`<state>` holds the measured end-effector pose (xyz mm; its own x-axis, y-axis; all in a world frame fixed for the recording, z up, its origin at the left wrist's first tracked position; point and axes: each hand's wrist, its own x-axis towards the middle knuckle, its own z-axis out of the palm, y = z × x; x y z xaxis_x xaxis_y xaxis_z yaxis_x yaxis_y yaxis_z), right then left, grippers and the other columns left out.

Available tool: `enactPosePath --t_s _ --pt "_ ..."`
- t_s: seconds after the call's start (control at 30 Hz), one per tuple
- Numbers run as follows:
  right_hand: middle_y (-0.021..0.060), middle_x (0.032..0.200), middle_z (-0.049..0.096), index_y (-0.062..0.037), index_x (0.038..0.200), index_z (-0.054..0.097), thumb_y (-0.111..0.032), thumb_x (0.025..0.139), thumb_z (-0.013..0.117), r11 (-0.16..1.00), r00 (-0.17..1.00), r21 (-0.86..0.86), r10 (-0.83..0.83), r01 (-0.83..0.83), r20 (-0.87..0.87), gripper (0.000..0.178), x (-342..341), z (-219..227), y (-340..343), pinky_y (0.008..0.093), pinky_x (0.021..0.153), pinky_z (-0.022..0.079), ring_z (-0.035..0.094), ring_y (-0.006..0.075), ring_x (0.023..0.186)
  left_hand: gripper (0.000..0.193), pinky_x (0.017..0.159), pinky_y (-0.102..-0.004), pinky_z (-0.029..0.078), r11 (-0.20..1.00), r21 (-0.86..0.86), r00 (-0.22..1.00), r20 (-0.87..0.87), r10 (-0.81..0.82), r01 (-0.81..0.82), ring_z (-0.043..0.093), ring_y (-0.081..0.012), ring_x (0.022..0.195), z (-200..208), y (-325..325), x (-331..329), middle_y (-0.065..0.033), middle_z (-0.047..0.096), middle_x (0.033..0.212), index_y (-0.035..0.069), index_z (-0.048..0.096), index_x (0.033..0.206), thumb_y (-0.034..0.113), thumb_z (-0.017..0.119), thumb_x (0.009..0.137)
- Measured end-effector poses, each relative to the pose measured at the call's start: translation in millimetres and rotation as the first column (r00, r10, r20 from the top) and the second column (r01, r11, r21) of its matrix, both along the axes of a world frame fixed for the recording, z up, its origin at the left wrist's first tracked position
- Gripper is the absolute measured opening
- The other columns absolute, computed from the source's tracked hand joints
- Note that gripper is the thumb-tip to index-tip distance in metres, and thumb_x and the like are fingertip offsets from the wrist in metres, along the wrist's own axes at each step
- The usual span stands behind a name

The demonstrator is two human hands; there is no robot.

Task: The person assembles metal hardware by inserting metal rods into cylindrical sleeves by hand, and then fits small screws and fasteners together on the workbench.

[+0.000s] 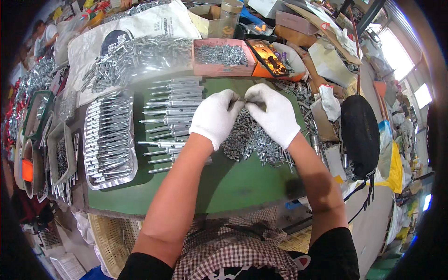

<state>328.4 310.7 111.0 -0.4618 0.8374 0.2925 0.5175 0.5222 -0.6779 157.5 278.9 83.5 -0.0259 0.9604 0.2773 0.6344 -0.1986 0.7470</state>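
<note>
My left hand (213, 117) and my right hand (275, 114), both in white knit gloves, meet fingertip to fingertip. They are over the far side of a heap of small metal parts (247, 140) on the green table mat (233, 189). Fingers on both hands are pinched together; whatever lies between them is too small or hidden to name. Left of my left hand, a column of silver metal tubes with thin rods (170, 112) lies side by side, rod ends pointing left. Beyond them a silver metal tray (135, 170) carries more such pieces in a neat stack.
A pink box (225, 70) of small metal pieces stands at the back, beside a lit phone (267, 57). Loose metal tubes (135, 58) cover a white sack at the far left. Grey bins (69, 151) line the left edge; a black bag (360, 135) hangs at right.
</note>
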Motion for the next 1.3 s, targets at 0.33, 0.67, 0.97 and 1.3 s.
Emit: enactPosePath --t_s 0.33,0.67,0.97,1.3 --pt "0.0133 0.091 0.068 -0.0042 0.113 0.056 -0.011 0.089 0.059 0.993 0.997 -0.084 -0.079 0.079 0.005 0.025 19 -3 -8 0.0353 0.077 0.054 0.069 0.0253 0.086 0.024 0.077 -0.0407 0.053 0.929 0.33 0.986 -0.079 -0.146 0.164 0.064 -0.0331 0.09 -5 0 9 -0.0118 0.065 0.1 0.009 0.063 0.108 0.012 0.066 0.085" --pt "0.0096 0.092 0.067 -0.0032 0.113 0.057 -0.012 0.091 0.058 0.997 0.983 -0.052 0.039 -0.049 -0.181 0.023 19 6 -10 0.032 0.078 0.055 0.068 0.019 0.087 0.014 0.072 -0.0368 0.051 0.961 0.237 0.986 0.048 -0.162 0.146 0.064 -0.0304 0.081 11 -4 5 -0.0142 0.064 0.087 0.003 0.065 0.092 0.014 0.07 0.084" --pt "0.0118 0.088 0.066 -0.0098 0.087 0.068 -0.018 0.08 0.062 0.97 0.909 0.208 0.032 -0.129 0.416 0.013 43 -25 -10 0.044 0.082 0.047 0.061 0.0334 0.088 0.021 0.083 -0.046 0.051 0.921 -0.226 0.885 -0.277 -0.374 0.319 0.064 -0.0381 0.092 25 -15 -20 -0.0193 0.068 0.093 0.007 0.067 0.094 0.024 0.059 0.085" --pt "0.0139 0.088 0.065 -0.0094 0.081 0.072 -0.022 0.075 0.063 0.968 0.893 0.226 -0.007 -0.106 0.45 0.016 8 -27 -8 0.0445 0.085 0.048 0.06 0.0335 0.09 0.023 0.077 -0.042 0.052 0.93 -0.235 0.916 -0.221 -0.336 0.284 0.066 -0.0354 0.086 22 -16 -29 -0.0183 0.068 0.087 0.007 0.068 0.097 0.026 0.062 0.084"
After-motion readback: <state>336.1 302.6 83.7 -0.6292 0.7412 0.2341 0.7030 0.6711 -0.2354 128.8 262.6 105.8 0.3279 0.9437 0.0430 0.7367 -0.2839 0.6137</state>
